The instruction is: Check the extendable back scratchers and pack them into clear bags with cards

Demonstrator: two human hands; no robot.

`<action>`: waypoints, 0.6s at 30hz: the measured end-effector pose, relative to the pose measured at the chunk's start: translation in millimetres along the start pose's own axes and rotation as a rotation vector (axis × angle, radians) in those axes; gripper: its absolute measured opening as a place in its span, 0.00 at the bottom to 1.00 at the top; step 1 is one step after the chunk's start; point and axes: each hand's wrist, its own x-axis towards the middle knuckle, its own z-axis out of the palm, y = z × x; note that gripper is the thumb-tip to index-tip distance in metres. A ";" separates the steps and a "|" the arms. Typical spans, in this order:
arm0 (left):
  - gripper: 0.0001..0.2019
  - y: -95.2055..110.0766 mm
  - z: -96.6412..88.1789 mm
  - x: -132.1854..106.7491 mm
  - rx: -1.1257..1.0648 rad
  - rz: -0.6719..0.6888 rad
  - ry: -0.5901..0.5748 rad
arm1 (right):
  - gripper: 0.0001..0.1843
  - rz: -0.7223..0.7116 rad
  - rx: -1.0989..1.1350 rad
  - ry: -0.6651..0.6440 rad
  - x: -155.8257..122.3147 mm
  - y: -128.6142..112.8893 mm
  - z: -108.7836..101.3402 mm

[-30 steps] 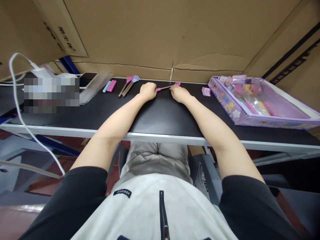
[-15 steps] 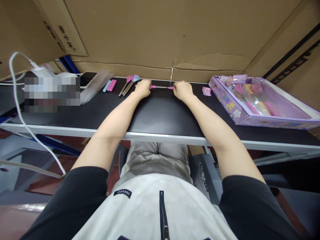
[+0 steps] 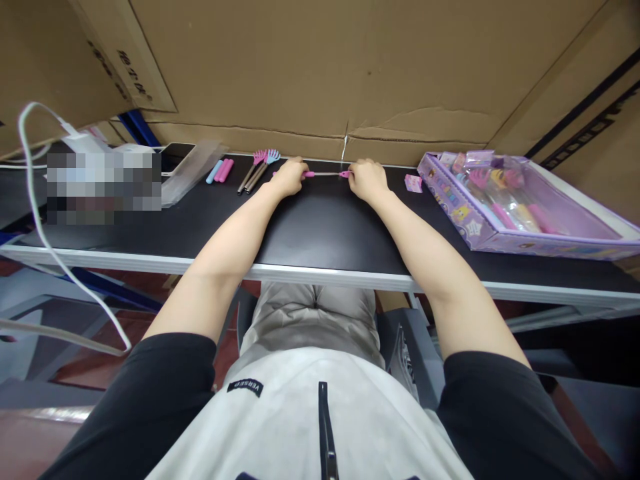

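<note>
A telescopic back scratcher (image 3: 326, 174) with a silvery rod and pink ends stretches level between my hands, near the table's back edge. My left hand (image 3: 291, 177) is closed round its pink handle, a bit of which pokes out on either side. At the other end my right hand (image 3: 369, 180) grips the pink head, mostly hidden by the fingers. Left of my left hand lie a pink scratcher head on a rod (image 3: 253, 168) and a blue one (image 3: 265, 170), both without coloured handles. Farther left are a blue handle (image 3: 214, 172) and two pink handles (image 3: 224, 171).
A purple display box (image 3: 530, 243) with several wrapped scratchers stands at the right. Between it and my right hand lies a small pink card (image 3: 413, 183). A plastic bag (image 3: 193, 173), a phone (image 3: 177, 158) and a white cable (image 3: 31, 187) are at the left. Cardboard (image 3: 300, 67) walls the back.
Both hands have shifted very slightly to the right along with the back scratcher, and the visible pink end at my right hand looks a little turned. The rest lies as before.
</note>
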 end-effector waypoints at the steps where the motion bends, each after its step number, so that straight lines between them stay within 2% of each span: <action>1: 0.20 1.2 -1.1 -0.6 0.002 -0.003 0.001 | 0.23 -0.007 -0.010 0.004 -0.5 -0.4 -0.4; 8: 0.21 16.3 -11.8 -9.4 0.025 -0.046 -0.037 | 0.24 -0.020 -0.043 0.054 -3.7 -5.2 -3.9; 12: 0.23 21.5 -13.8 -12.3 0.009 -0.059 -0.012 | 0.25 0.030 -0.028 0.094 -4.2 -7.6 -10.1; 18: 0.21 20.7 -11.7 -11.6 -0.039 -0.049 0.007 | 0.27 0.136 0.036 0.086 -4.2 -7.6 -17.4</action>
